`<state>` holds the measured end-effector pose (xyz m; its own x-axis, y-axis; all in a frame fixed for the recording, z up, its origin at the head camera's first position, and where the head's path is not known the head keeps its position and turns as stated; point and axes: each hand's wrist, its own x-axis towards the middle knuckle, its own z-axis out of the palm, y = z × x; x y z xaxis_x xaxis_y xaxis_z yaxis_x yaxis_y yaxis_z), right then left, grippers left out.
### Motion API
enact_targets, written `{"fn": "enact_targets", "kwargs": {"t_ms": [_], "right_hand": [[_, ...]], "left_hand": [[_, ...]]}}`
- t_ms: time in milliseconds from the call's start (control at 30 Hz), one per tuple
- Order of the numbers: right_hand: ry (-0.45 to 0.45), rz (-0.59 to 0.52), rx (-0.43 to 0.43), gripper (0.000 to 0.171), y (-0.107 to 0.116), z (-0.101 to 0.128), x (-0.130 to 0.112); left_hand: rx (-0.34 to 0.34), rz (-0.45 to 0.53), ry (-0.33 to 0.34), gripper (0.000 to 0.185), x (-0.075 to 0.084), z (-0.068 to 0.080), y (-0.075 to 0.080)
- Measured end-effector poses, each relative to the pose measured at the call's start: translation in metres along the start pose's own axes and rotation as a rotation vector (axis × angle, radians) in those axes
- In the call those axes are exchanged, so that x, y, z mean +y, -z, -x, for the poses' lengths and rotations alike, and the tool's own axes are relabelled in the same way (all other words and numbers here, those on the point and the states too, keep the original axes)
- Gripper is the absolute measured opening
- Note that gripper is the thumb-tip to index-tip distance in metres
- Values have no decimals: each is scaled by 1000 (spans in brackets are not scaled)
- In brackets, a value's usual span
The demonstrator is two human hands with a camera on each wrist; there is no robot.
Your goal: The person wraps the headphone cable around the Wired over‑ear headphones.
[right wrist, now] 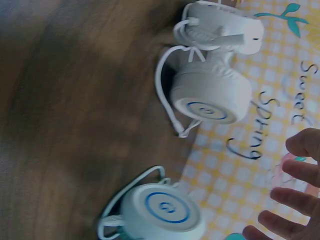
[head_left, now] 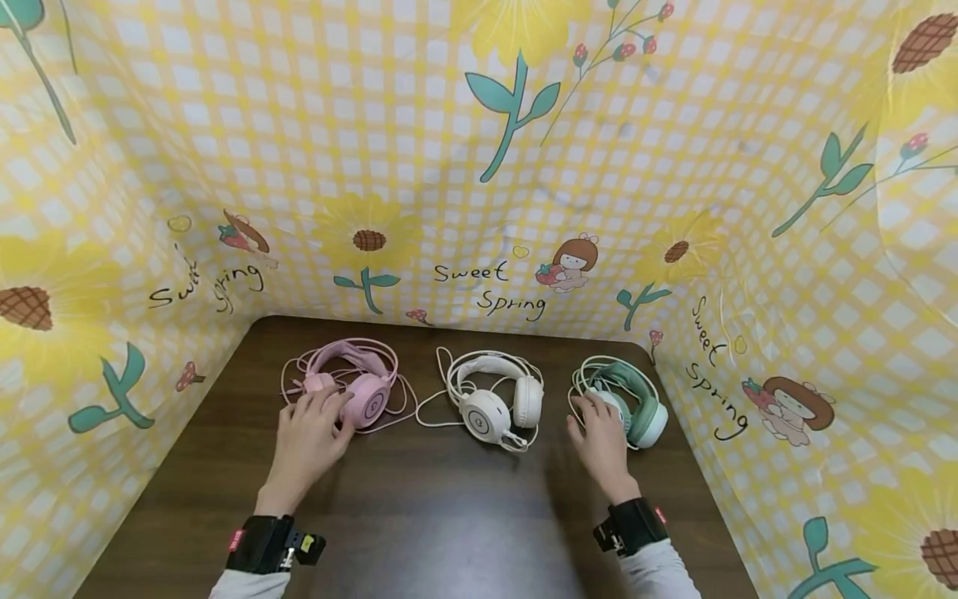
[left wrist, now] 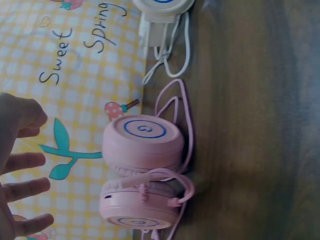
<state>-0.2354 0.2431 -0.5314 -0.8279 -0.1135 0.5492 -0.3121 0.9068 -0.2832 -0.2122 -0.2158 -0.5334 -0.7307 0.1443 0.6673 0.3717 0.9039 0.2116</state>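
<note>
Head view gives me the whole layout: three wired over-ear headsets stand in a row near the back of the dark wood-grain tabletop (head_left: 419, 516), each with its cable looped around it. My left hand (head_left: 308, 437) is at the pink plastic headset (head_left: 352, 383) on the left, fingers spread and relaxed, fingertips touching or just short of the near ear cup; I cannot tell which. My right hand (head_left: 599, 437) is at the mint-green and white headset (head_left: 624, 403) on the right, fingers straight, resting on or just above its near cup. Neither hand curls around anything. Between them, the white headset (head_left: 494, 399) stands untouched, well apart from both hands.

From the left wrist camera, the pink headset (left wrist: 142, 170) sits on its side against the yellow checked backdrop (left wrist: 65, 100), and my fingers (left wrist: 25, 187) hang open beside it without contact showing. The right wrist camera shows the same for the other hand: fingers (right wrist: 295, 200) extended, nothing gripped.

I judge this an early stage: both hands have arrived at the outer headsets, but nothing is grasped or lifted yet, and all three lie on the tabletop.
</note>
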Motion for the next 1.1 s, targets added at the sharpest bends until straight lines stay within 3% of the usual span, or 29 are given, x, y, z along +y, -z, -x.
{"fn": "enact_targets", "kwargs": {"t_ms": [167,333,567,733,1100], "right_hand": [[-36,18,23,36,-7,1,19],[-111,44,-22,41,-9,-4,38],[-155,40,-91,50,-13,-7,64],[-217,21,-148,53,-14,-8,72],[-358,-34,-222,65,-25,-4,79]], "left_hand": [[-11,30,-27,32,4,14,-8],[-36,49,-37,33,9,35,-24],[-197,53,81,33,14,64,-45],[-279,38,149,31,12,73,-53],[-372,22,190,29,9,83,-64]]}}
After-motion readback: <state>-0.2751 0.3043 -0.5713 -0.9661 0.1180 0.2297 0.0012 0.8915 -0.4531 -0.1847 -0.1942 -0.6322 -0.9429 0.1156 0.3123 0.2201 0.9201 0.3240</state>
